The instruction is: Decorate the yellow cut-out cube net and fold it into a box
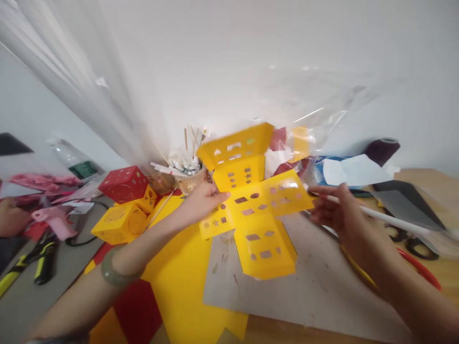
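My left hand (206, 200) pinches the left side of a yellow paper box net (247, 210), raised above the grey work board (304, 267). Its panels are partly folded and pierced with small shapes such as stars, circles and rectangles. In my right hand (344, 215) is a slim white-handled tool (394, 220); its dark tip lies close to the net's right flap. Blur keeps me from telling the exact kind of tool, and whether the tip touches the flap.
Yellow sheets (175, 267) and red paper (138, 310) lie at left. Beyond them stand a red box (124, 184), a yellow box (120, 222) and a basket of white sticks (191, 179). A pink glue gun (55, 222), pliers (45, 260) and another person's hand (12, 217) are far left; scissors (421, 248) lie right.
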A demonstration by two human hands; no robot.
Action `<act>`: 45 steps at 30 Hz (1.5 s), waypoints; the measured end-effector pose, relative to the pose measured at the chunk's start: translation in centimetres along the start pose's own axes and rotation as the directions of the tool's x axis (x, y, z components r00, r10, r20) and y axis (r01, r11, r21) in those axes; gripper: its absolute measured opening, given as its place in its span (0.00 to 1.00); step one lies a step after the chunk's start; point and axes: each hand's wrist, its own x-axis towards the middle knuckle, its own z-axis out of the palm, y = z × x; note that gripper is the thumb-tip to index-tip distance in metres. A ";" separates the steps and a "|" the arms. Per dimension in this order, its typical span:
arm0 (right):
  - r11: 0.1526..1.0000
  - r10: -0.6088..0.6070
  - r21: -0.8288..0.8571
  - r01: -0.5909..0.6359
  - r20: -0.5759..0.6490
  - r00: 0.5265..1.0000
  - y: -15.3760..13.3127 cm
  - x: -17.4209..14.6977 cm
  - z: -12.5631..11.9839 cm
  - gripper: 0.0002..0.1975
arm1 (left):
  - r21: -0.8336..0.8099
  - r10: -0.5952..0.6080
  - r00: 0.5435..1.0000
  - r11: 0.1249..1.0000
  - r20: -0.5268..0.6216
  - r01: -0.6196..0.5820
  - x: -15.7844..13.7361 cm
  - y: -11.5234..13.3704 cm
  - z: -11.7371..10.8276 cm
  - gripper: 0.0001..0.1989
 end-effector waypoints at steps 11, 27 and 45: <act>1.000 -0.024 -0.015 0.025 0.105 0.994 0.3 -0.7 1.1 0.03 | 0.016 -0.139 0.984 0.990 0.112 0.139 2.5 -6.2 3.5 0.12; 0.996 -0.080 0.036 0.078 0.059 0.995 1.2 0.2 1.2 0.05 | -0.261 -0.251 0.930 0.910 0.270 0.322 -1.1 -4.1 5.2 0.12; 0.916 0.282 -0.398 -0.057 0.533 0.798 1.7 -3.7 3.2 0.11 | 0.100 -0.086 0.996 0.991 -0.025 0.088 -0.6 -5.2 5.9 0.16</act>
